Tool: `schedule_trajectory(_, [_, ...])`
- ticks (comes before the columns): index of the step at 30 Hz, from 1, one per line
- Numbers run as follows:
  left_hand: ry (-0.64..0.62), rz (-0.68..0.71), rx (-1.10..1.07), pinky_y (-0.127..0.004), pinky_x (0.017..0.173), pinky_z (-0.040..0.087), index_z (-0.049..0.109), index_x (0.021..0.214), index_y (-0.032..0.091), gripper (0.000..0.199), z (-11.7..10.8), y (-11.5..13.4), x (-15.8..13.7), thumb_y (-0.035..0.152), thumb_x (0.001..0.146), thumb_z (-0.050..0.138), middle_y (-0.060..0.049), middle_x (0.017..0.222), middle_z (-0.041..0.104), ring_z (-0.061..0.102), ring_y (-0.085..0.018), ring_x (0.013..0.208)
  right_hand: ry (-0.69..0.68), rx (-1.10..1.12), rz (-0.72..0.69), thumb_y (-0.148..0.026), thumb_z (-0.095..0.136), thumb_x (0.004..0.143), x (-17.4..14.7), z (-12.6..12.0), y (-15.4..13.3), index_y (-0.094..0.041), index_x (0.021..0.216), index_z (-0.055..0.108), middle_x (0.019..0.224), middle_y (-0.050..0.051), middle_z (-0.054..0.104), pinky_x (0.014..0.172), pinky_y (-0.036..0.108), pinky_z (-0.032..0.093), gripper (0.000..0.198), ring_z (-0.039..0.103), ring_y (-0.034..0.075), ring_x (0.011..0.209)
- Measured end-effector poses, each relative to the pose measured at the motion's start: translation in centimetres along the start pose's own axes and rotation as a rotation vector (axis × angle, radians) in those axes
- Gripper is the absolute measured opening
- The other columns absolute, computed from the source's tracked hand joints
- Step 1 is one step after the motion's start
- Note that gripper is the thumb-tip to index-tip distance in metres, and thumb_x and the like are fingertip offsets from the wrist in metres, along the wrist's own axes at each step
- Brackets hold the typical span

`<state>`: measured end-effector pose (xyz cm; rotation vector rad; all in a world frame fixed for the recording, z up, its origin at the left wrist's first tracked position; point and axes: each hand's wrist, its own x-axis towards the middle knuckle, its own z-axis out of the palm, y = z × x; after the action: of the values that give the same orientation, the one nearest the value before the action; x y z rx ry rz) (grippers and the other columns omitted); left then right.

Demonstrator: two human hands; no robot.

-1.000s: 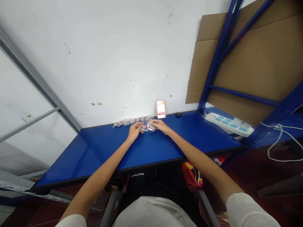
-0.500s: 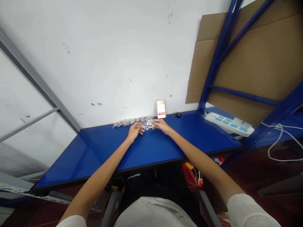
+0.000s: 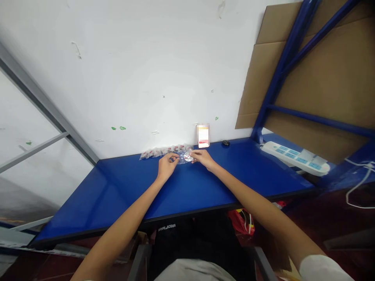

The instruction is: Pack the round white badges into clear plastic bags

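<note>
Between my hands, just above the blue table (image 3: 125, 195), is a clear plastic bag (image 3: 182, 157) with a round, whitish, red-marked item (image 3: 188, 157) inside. My left hand (image 3: 168, 164) pinches the bag's left end between thumb and fingers. At the other end, my right hand (image 3: 202, 157) is closed on the bag beside the round item. What the round item is, I cannot make out. Behind my hands, several small clear bags with red marks (image 3: 151, 152) lie in a row along the wall.
A phone-like panel with a bright face (image 3: 203, 136) leans against the wall. To its right lie a small black object (image 3: 225, 143) and a white power strip (image 3: 295, 158). A blue metal frame (image 3: 277, 78) with cardboard (image 3: 249, 86) stands at the right.
The bag now looks flatter and more stretched between my hands, with the round item showing more plainly. My camera view has shifted slightly.
</note>
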<state>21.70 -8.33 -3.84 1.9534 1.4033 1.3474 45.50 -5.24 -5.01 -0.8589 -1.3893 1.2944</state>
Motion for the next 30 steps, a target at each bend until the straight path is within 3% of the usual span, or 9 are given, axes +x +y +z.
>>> schedule_trajectory(3, [0.001, -0.055, -0.001, -0.027, 0.06, 0.049, 0.084, 0.104, 0.023, 0.019, 0.1, 0.5, 0.0, 0.034, 0.092, 0.073, -0.002, 0.091, 0.079, 0.061, -0.012, 0.053, 0.017, -0.01, -0.012, -0.054, 0.092, 0.075, -0.1, 0.3, -0.2, -0.016, 0.096, 0.087, 0.09, 0.007, 0.078, 0.07, 0.033, 0.065, 0.045, 0.067, 0.018, 0.071])
schedule_trajectory(8, [-0.07, -0.133, -0.123, -0.028, 0.055, 0.049, 0.086, 0.108, 0.023, 0.03, -0.2, -0.1, 0.4, 0.045, 0.094, 0.072, -0.002, 0.075, 0.079, 0.059, -0.013, 0.043, 0.0, 0.005, -0.026, -0.055, 0.092, 0.073, -0.4, 0.7, -0.6, -0.016, 0.101, 0.087, 0.098, 0.008, 0.081, 0.072, 0.033, 0.065, 0.049, 0.07, 0.022, 0.081])
schedule_trajectory(13, [-0.143, -0.169, -0.352, -0.027, 0.044, 0.042, 0.085, 0.112, 0.02, 0.043, -0.3, -0.3, 0.6, 0.055, 0.089, 0.078, -0.011, 0.103, 0.084, 0.052, -0.01, 0.039, -0.012, -0.009, -0.059, -0.057, 0.089, 0.076, -0.5, 1.0, -1.0, -0.017, 0.104, 0.086, 0.101, 0.008, 0.081, 0.071, 0.032, 0.063, 0.049, 0.071, 0.023, 0.087])
schedule_trajectory(19, [-0.227, -0.251, -0.498, -0.025, 0.044, 0.038, 0.084, 0.117, 0.019, 0.048, -0.1, -0.5, 0.7, 0.054, 0.085, 0.083, -0.013, 0.111, 0.083, 0.049, -0.008, 0.043, -0.014, -0.046, -0.062, -0.056, 0.087, 0.079, -0.4, 0.9, -1.2, -0.017, 0.104, 0.086, 0.101, 0.008, 0.081, 0.071, 0.033, 0.063, 0.046, 0.072, 0.023, 0.084])
schedule_trajectory(26, [-0.263, -0.295, -0.513, -0.024, 0.048, 0.038, 0.087, 0.106, 0.02, 0.037, 0.1, -1.4, 0.8, 0.046, 0.08, 0.086, -0.009, 0.09, 0.082, 0.053, -0.01, 0.049, -0.002, -0.051, -0.077, -0.055, 0.087, 0.079, -0.5, 0.8, -1.3, -0.018, 0.102, 0.086, 0.101, 0.008, 0.082, 0.07, 0.033, 0.064, 0.044, 0.072, 0.023, 0.082])
schedule_trajectory(30, [-0.296, -0.33, -0.568, -0.024, 0.047, 0.037, 0.086, 0.11, 0.018, 0.043, -0.1, -0.7, 0.5, 0.044, 0.076, 0.09, -0.012, 0.109, 0.083, 0.049, -0.007, 0.048, -0.006, -0.035, -0.075, -0.054, 0.089, 0.077, -0.5, 0.8, -1.7, -0.018, 0.099, 0.086, 0.101, 0.008, 0.082, 0.067, 0.033, 0.064, 0.043, 0.071, 0.021, 0.077])
